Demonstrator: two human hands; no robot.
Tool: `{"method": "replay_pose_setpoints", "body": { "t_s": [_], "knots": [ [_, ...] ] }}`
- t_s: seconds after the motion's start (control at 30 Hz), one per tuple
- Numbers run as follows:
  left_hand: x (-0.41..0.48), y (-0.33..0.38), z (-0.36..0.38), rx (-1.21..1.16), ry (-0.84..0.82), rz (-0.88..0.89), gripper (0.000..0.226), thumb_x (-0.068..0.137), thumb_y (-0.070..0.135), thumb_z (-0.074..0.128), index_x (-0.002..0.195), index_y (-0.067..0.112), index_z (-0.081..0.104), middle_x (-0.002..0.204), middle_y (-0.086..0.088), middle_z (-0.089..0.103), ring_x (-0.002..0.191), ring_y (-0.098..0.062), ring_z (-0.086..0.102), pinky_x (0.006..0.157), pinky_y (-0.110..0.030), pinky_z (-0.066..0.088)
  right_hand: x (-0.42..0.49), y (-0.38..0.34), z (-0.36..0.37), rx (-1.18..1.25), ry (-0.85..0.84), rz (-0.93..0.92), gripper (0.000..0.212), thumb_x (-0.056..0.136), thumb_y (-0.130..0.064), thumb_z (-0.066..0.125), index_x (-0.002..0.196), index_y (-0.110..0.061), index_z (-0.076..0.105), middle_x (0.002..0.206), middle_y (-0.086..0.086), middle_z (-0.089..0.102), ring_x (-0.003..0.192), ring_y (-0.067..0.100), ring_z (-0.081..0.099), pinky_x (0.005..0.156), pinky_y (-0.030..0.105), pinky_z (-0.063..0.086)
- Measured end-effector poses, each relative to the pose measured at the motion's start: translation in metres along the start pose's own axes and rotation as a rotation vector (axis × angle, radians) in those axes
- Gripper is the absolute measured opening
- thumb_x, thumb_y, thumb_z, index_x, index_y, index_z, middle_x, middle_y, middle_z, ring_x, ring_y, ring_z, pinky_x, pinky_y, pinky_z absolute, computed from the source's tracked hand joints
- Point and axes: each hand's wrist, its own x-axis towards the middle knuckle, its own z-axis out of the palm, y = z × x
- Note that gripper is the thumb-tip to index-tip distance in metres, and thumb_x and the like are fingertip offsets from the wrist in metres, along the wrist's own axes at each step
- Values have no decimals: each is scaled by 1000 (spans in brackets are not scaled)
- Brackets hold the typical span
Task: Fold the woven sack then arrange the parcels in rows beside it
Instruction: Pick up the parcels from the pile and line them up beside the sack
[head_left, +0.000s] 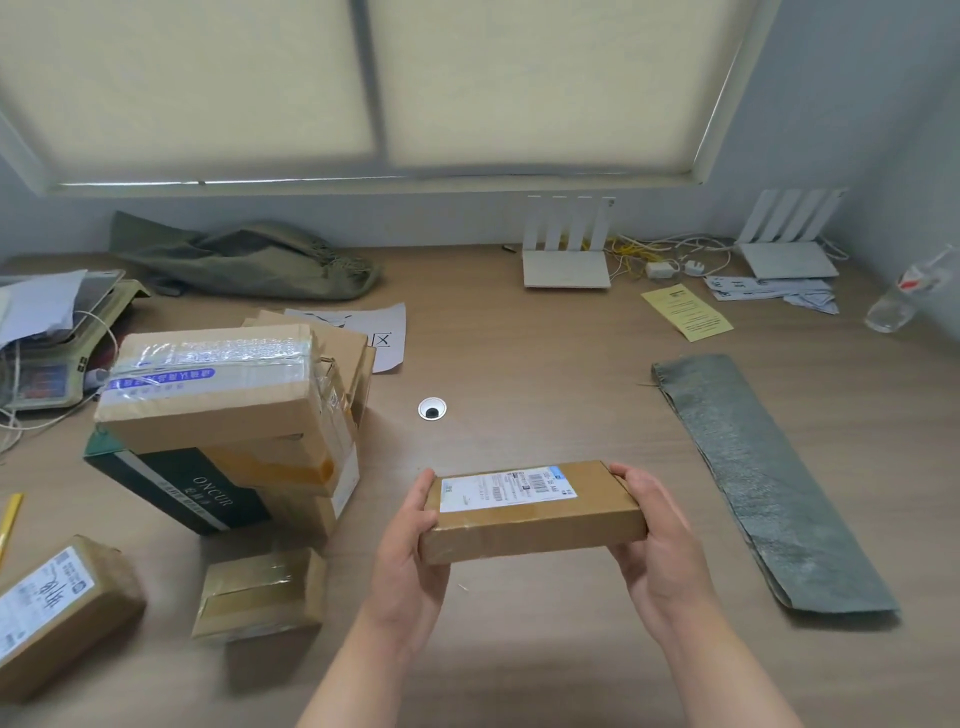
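Holding a flat labelled parcel (535, 512) by its short ends, the left hand (410, 551) and right hand (660, 551) are each curling round one end, apparently keeping it clear of the surface (519, 338). The woven sack (769, 483) is lying folded into a long strip at the right, well apart from the stack of parcels (228, 415) at the left. With only the ends gripped, the parcel is risking a slip or a crooked landing, starting a skewed row or overlapping the sack's edge. The stack is leaning, so drawing a box from it carelessly could topple it.
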Motion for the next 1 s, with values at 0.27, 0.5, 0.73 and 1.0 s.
{"method": "replay_pose_setpoints", "body": {
  "t_s": [0.27,0.5,0.73,1.0],
  "knots": [
    [4,-12,11,61,-24,25,73,95,-10,42,152,36,37,130,3,69,111,-23,70,79,-29,61,7,4,-7,68,85,-36,23,97,-11,55,118,-16,65,90,0,73,68,5,63,56,18,53],
    [8,-47,40,65,-4,-10,76,73,-3,63,132,38,39,123,-11,71,104,-29,71,77,-45,59,23,5,7,239,302,-20,45,90,-16,69,127,-8,44,110,13,69,84,17,70,68,31,59],
    [28,-91,82,0,68,-65,45,89,-8,64,115,16,36,115,-18,72,94,-25,72,83,-42,57,49,4,-7,-186,144,-70,31,95,-18,54,125,-25,50,112,0,73,98,18,73,88,47,58],
    [78,-135,117,391,13,-41,60,86,16,73,129,39,38,127,5,61,104,-16,70,82,-37,60,107,-9,-66,-783,-49,39,69,91,-13,51,154,-31,29,139,-4,36,114,8,52,96,29,45]
  ]
}}
